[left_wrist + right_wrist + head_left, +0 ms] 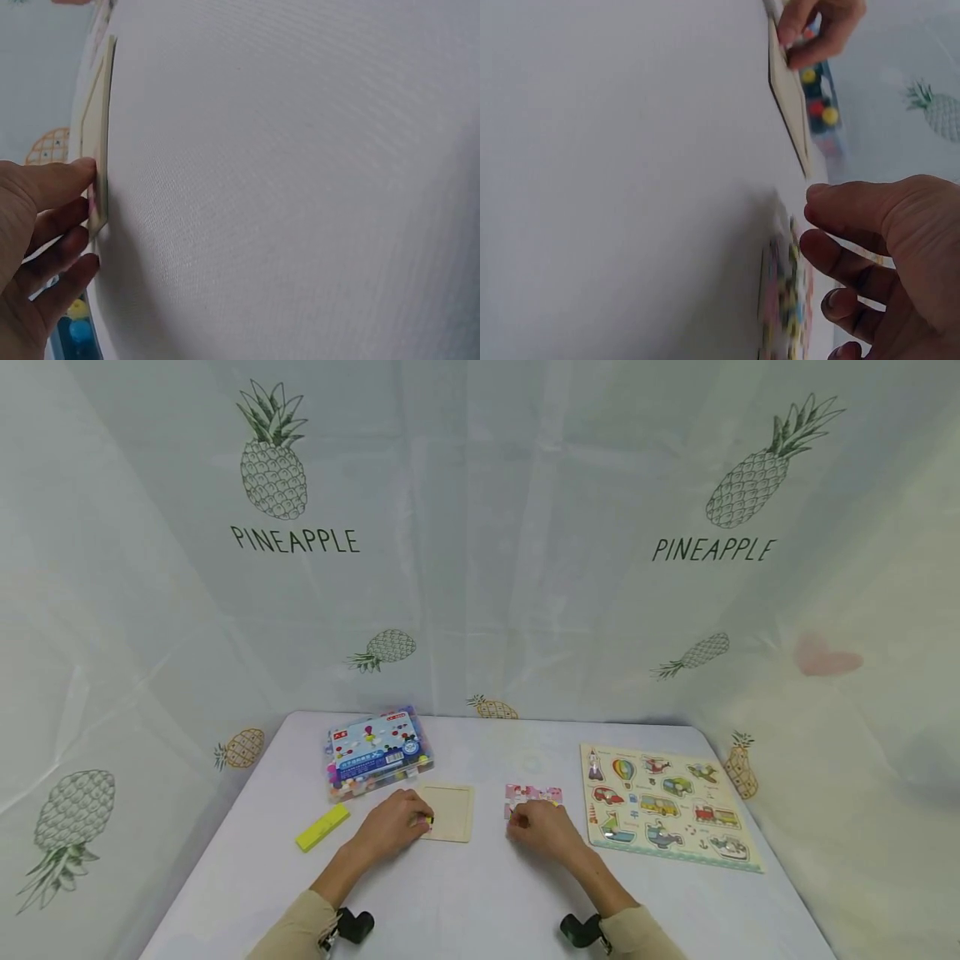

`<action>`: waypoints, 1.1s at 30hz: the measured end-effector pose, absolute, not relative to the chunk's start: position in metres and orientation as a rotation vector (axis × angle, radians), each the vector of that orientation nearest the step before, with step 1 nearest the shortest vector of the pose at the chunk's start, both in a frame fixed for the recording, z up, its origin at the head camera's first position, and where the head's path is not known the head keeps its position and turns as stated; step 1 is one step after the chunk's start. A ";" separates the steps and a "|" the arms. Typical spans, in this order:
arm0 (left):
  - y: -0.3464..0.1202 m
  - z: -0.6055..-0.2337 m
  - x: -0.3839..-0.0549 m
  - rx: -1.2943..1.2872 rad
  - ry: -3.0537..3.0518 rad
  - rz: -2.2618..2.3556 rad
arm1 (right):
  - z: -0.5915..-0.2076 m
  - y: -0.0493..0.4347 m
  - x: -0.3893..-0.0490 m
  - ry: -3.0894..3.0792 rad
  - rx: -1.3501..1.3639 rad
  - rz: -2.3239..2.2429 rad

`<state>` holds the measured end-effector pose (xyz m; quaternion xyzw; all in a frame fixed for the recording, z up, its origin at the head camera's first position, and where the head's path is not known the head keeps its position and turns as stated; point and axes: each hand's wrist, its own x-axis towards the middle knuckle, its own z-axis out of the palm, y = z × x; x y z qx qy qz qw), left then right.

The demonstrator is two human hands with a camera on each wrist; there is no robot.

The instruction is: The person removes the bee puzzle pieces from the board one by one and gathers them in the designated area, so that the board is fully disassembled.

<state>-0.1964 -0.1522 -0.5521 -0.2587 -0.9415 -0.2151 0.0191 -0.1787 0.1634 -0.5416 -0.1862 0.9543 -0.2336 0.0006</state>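
Note:
Over the left side of a shallow wooden puzzle tray (452, 815), my left hand (392, 827) pinches a small puzzle piece (429, 820). Most of that piece is hidden by the fingers; in the left wrist view a bit of pink shows between thumb and forefinger, down at the tray (94, 124). My right hand (547, 830) is over a group of pink puzzle pieces (532, 792) and covers their near part. Seen from the right wrist, its thumb and forefinger are bent and apart above the colourful pieces (780, 296), with nothing showing between them.
Behind the left hand lies a clear box of coloured beads (378, 752) with a blue label. A yellow block (322, 827) lies left of that hand. On the right is a vehicle picture board (667, 806). A pineapple-print curtain (480, 568) hangs behind the white table (480, 910).

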 end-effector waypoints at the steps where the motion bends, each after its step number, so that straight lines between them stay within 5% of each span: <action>1: -0.152 -0.552 -0.196 -0.796 -2.926 -0.662 | -0.542 0.157 -0.180 2.987 -0.614 -0.747; 14: -0.156 -0.548 -0.195 -0.825 -2.927 -0.658 | -0.548 0.078 -0.197 2.804 -0.740 -0.984; 33: -0.164 -0.556 -0.200 -0.897 -2.928 -0.730 | -0.557 0.037 -0.191 2.923 -0.708 -0.783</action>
